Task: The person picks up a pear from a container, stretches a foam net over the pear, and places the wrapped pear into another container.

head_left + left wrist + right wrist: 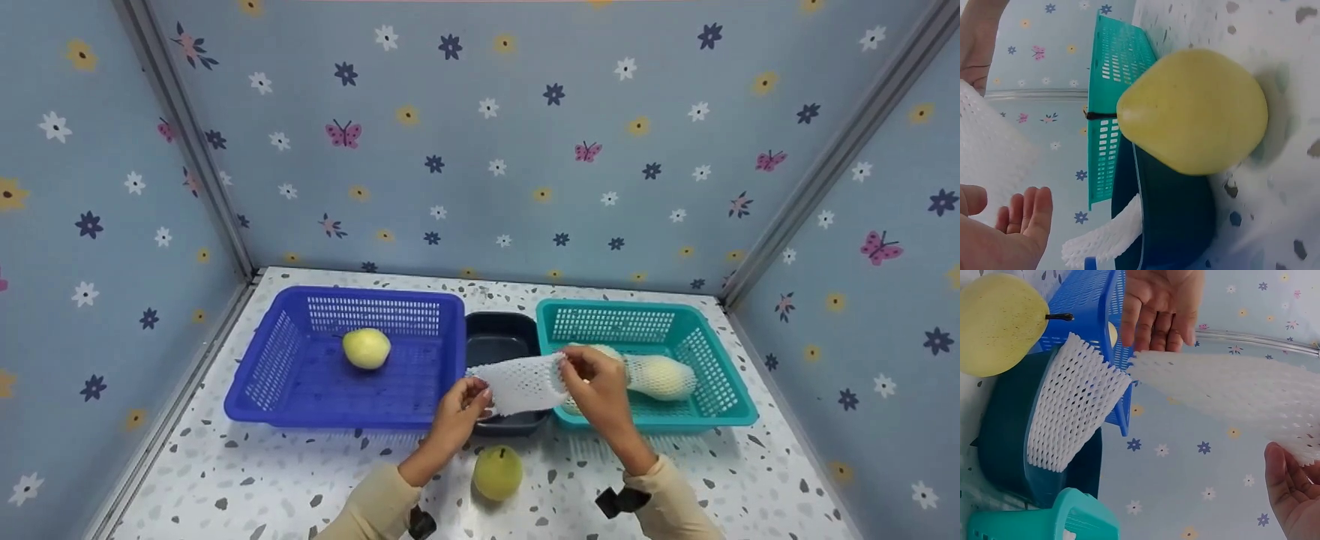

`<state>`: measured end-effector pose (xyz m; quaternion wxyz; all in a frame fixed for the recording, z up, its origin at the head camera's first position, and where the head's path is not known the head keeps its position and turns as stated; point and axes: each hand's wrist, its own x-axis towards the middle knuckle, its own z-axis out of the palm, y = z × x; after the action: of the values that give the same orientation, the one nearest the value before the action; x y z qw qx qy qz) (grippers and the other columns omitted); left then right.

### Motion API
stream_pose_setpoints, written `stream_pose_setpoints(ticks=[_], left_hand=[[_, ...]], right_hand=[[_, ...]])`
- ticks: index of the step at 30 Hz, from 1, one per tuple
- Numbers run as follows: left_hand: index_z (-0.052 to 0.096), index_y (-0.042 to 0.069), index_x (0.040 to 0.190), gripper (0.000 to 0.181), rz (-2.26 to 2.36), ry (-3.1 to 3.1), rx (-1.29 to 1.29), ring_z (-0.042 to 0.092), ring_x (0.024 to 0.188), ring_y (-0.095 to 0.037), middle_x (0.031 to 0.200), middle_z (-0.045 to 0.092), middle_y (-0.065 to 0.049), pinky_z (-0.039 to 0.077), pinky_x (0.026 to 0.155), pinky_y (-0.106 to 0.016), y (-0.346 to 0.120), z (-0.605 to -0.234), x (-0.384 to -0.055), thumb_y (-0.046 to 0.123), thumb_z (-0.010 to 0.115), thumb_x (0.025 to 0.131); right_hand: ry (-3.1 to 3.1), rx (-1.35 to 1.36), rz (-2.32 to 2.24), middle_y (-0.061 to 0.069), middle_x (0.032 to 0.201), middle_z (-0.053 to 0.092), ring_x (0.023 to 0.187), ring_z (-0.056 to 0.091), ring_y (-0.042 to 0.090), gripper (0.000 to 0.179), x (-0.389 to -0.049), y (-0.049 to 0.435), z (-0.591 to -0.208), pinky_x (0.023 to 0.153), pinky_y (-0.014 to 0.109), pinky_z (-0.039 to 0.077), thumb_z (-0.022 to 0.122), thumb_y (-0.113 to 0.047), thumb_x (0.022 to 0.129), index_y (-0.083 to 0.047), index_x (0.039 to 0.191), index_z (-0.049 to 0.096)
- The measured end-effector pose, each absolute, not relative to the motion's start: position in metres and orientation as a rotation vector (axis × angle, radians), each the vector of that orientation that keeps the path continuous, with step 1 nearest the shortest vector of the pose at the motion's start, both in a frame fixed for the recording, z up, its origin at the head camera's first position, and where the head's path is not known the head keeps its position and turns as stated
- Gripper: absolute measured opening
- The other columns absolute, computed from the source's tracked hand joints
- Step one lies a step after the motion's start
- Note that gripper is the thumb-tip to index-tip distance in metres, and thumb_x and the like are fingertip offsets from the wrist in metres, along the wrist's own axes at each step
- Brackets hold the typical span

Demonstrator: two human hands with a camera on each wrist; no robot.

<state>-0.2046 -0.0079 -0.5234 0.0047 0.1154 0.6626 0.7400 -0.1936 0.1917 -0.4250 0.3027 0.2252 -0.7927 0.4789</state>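
Note:
A white foam net sleeve [521, 386] is stretched sideways between both hands, above the dark basin [517, 429]. My left hand [452, 416] holds its left end between thumb and fingers. At the other end, my right hand [604, 390] pinches the sleeve's edge. A bare yellow-green pear [498, 474] stands on the table below the hands, stem up. Another foam net sleeve [1075, 408] hangs over the basin's rim in the right wrist view.
At left, a blue basket [259, 409] contains one bare pear [367, 349]. The teal basket [731, 390] at right contains pears in foam nets [664, 377], partly hidden by my right hand. Flower-patterned panels [480, 150] enclose the speckled table [300, 465] at back and sides.

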Motion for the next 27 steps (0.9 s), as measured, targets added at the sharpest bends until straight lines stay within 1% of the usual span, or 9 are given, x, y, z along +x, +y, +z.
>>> stream_pose_setpoints(ticks=[4, 7, 10, 14, 19, 23, 25, 27], left_hand=[[0.05, -0.007, 0.101, 0.015, 2.37, 1.931, 0.248, 0.057, 0.082, -0.015, 0.089, 0.055, -0.006, 0.052, 0.079, -0.035, -0.008, -0.523, -0.203, 0.006, 0.055, 0.095], [0.049, -0.003, 0.097, 0.012, 2.373, 1.866, 0.225, 0.053, 0.081, -0.012, 0.087, 0.052, -0.003, 0.05, 0.08, -0.035, -0.008, -0.522, -0.201, 0.007, 0.056, 0.095], [0.048, 0.001, 0.095, 0.009, 2.38, 1.796, 0.227, 0.052, 0.082, -0.012, 0.087, 0.05, -0.002, 0.048, 0.082, -0.036, -0.008, -0.52, -0.201, 0.008, 0.054, 0.096], [0.048, 0.005, 0.094, 0.006, 2.39, 1.726, 0.25, 0.053, 0.083, -0.014, 0.088, 0.05, -0.001, 0.046, 0.084, -0.036, -0.008, -0.517, -0.201, 0.01, 0.05, 0.097], [0.054, 0.004, 0.097, 0.011, 2.397, 1.764, 0.272, 0.052, 0.085, -0.016, 0.088, 0.052, 0.0, 0.043, 0.084, -0.035, -0.009, -0.517, -0.203, 0.013, 0.048, 0.099], [0.054, 0.001, 0.097, 0.012, 2.457, 1.79, 0.245, 0.05, 0.085, -0.015, 0.086, 0.052, 0.0, 0.042, 0.081, -0.031, -0.009, -0.52, -0.204, 0.011, 0.048, 0.1], [0.052, 0.002, 0.096, 0.01, 2.509, 1.75, 0.214, 0.05, 0.083, -0.013, 0.086, 0.05, 0.001, 0.042, 0.079, -0.028, -0.009, -0.521, -0.205, 0.01, 0.047, 0.1], [0.049, 0.005, 0.096, 0.008, 2.566, 1.657, 0.184, 0.049, 0.082, -0.011, 0.086, 0.047, 0.001, 0.043, 0.077, -0.025, -0.009, -0.522, -0.206, 0.01, 0.044, 0.101]], right_hand=[[-2.092, 0.603, 1.262, 0.011, 0.07, 0.064, 0.055, 0.052, 0.013, 0.015, -0.193, 0.191, -0.428, 0.049, 0.022, 0.045, 0.06, 0.02, 0.079, 0.009, 0.085, 0.067], [-2.099, 0.587, 1.241, 0.01, 0.07, 0.063, 0.054, 0.05, 0.013, 0.016, -0.193, 0.191, -0.429, 0.048, 0.023, 0.043, 0.058, 0.022, 0.078, 0.01, 0.085, 0.067], [-2.114, 0.569, 1.238, 0.01, 0.072, 0.064, 0.056, 0.051, 0.012, 0.016, -0.192, 0.19, -0.429, 0.049, 0.023, 0.044, 0.058, 0.021, 0.079, 0.01, 0.086, 0.068], [-2.113, 0.557, 1.278, 0.014, 0.076, 0.067, 0.059, 0.055, 0.011, 0.015, -0.192, 0.189, -0.429, 0.053, 0.021, 0.047, 0.059, 0.02, 0.079, 0.01, 0.088, 0.068], [-2.09, 0.556, 1.29, 0.017, 0.075, 0.066, 0.058, 0.056, 0.013, 0.014, -0.193, 0.19, -0.431, 0.052, 0.02, 0.046, 0.06, 0.02, 0.078, 0.012, 0.088, 0.067], [-2.085, 0.592, 1.336, 0.013, 0.074, 0.065, 0.058, 0.054, 0.012, 0.017, -0.192, 0.19, -0.435, 0.052, 0.02, 0.046, 0.059, 0.021, 0.079, 0.011, 0.089, 0.067], [-2.057, 0.68, 1.461, 0.011, 0.078, 0.066, 0.063, 0.056, 0.01, 0.016, -0.193, 0.193, -0.441, 0.055, 0.019, 0.047, 0.057, 0.02, 0.081, 0.012, 0.092, 0.066], [-2.003, 0.792, 1.651, 0.007, 0.086, 0.067, 0.072, 0.06, 0.009, 0.016, -0.196, 0.196, -0.449, 0.062, 0.019, 0.049, 0.052, 0.017, 0.087, 0.015, 0.097, 0.064]])
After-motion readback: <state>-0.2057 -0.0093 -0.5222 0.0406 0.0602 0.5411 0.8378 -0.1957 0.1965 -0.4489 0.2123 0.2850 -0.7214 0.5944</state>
